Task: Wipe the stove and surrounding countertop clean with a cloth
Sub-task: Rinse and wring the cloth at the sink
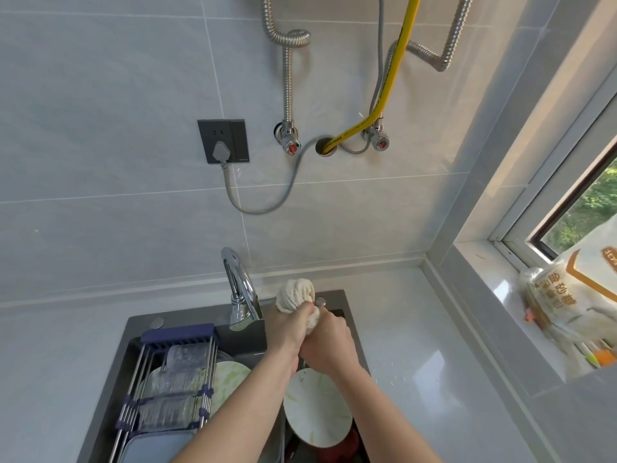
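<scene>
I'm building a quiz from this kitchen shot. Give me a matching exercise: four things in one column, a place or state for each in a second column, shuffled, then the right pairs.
Column one:
1. cloth
2. plate
3. plug
4. yellow hose

Column two:
A. runs down the tiled wall into a round hole
B. lies in the sink below the hands
C. bunched up and gripped by the left hand and right hand over the sink
D. sits in the dark wall socket

Pairs: 1-C, 2-B, 3-D, 4-A
</scene>
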